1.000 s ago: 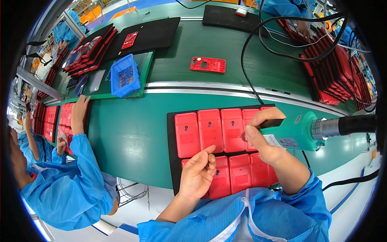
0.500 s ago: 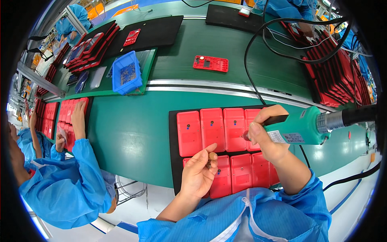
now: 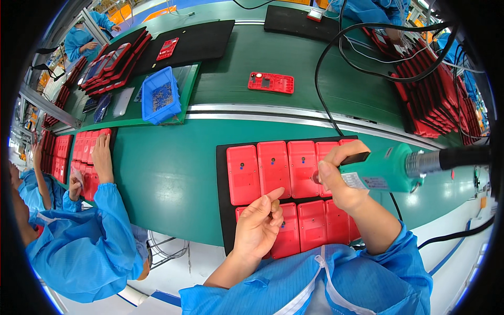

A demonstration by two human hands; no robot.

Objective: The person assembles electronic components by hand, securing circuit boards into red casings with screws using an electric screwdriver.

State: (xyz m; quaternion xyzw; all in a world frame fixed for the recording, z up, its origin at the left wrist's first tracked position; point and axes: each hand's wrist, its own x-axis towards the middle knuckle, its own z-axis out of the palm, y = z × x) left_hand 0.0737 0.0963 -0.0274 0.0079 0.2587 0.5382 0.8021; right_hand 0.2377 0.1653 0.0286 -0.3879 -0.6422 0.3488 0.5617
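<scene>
"Red plastic everywhere. Those cases (image 3: 243, 176) lie in two rows on the black mat (image 3: 223, 186), right in front of the person, aren't they?"

"Yes, and the mat sits flat on the green worktop (image 3: 168, 173). Part of the nearer row is hidden by the left hand (image 3: 257, 223) and the blue smock (image 3: 362, 278)."

"What's the right hand (image 3: 340, 182) doing?"

"Its fingers are wrapped firmly round a green power tool (image 3: 391, 167), held nearly level, its black cable (image 3: 464, 159) running off to the right. The reddish tip points left, over the far row, about where the third and fourth cases from the left meet. I can't tell whether it touches either one."

"And the left?"

"Palm partly turned up over the nearer row, index finger stretched forward, the others curled in. Whether they're closed on something small, I can't tell from here."

"There's a blue bin (image 3: 164, 115) further off, to the left."

"With small metal pieces (image 3: 161, 100) inside. Just right of it, beyond the metal rail (image 3: 241, 109), a single red panel (image 3: 283, 84) lies by itself."

"And at the far left?"

"A co-worker, one hand (image 3: 102, 163) resting at another set of red cases (image 3: 90, 181)."
</scene>
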